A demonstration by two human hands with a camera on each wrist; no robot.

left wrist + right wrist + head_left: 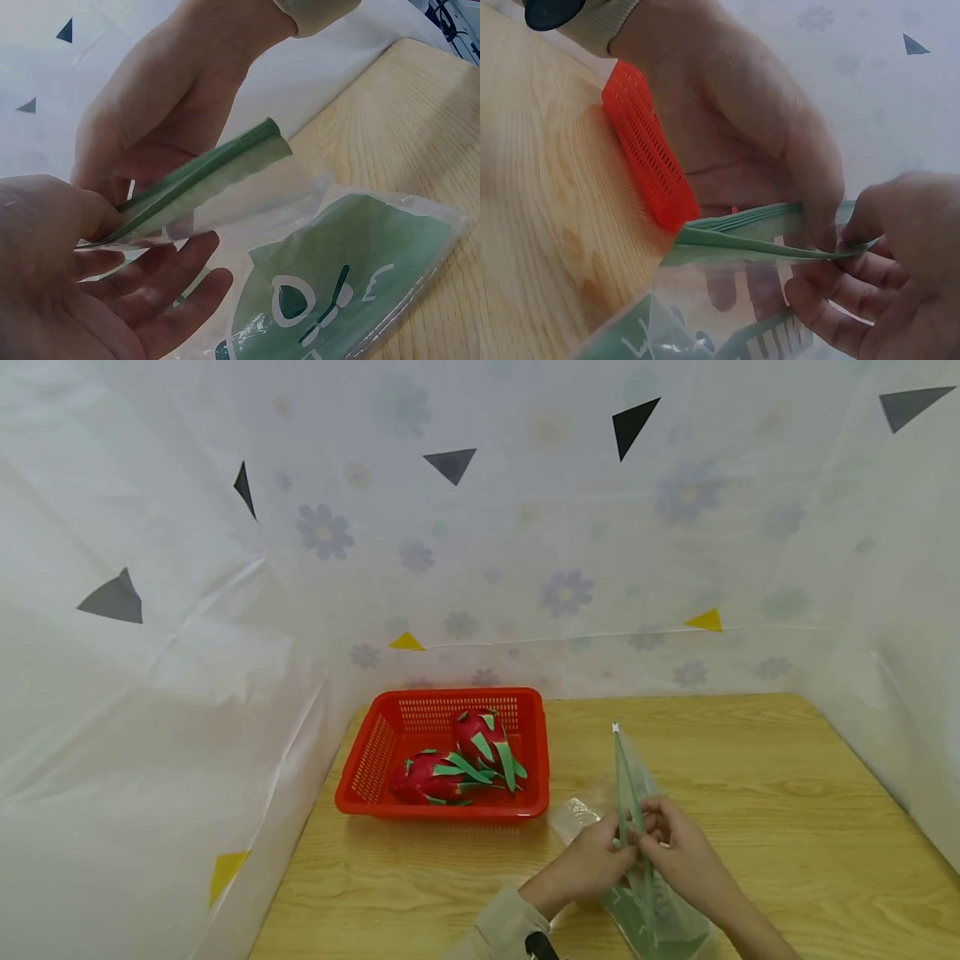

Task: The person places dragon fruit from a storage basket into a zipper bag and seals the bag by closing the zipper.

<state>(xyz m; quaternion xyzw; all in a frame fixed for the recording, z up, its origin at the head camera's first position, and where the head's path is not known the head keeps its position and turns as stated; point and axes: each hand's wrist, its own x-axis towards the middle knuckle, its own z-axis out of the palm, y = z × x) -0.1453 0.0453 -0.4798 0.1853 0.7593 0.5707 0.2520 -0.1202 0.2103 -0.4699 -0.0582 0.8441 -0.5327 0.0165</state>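
Observation:
A clear zip bag (652,918) printed in green lies partly on the table, its mouth raised between both hands. My left hand (596,858) pinches one side of the green zip edge, while my right hand (681,852) pinches the opposite side. Between the fingers the two lips of the mouth stand slightly apart. A small white slider (616,727) sits at the far end of the edge. In the left wrist view, white line drawings mark the bag's green panel (360,247). The right wrist view shows the ridged green zip strips (742,238) running into the fingertips.
To the left stands a red plastic basket (442,812) with slotted walls. Two red dragon fruits (427,781) with green scales lie inside it. The wood-grain table (787,802) is enclosed by white sheeting (487,527) with flowers and coloured triangles.

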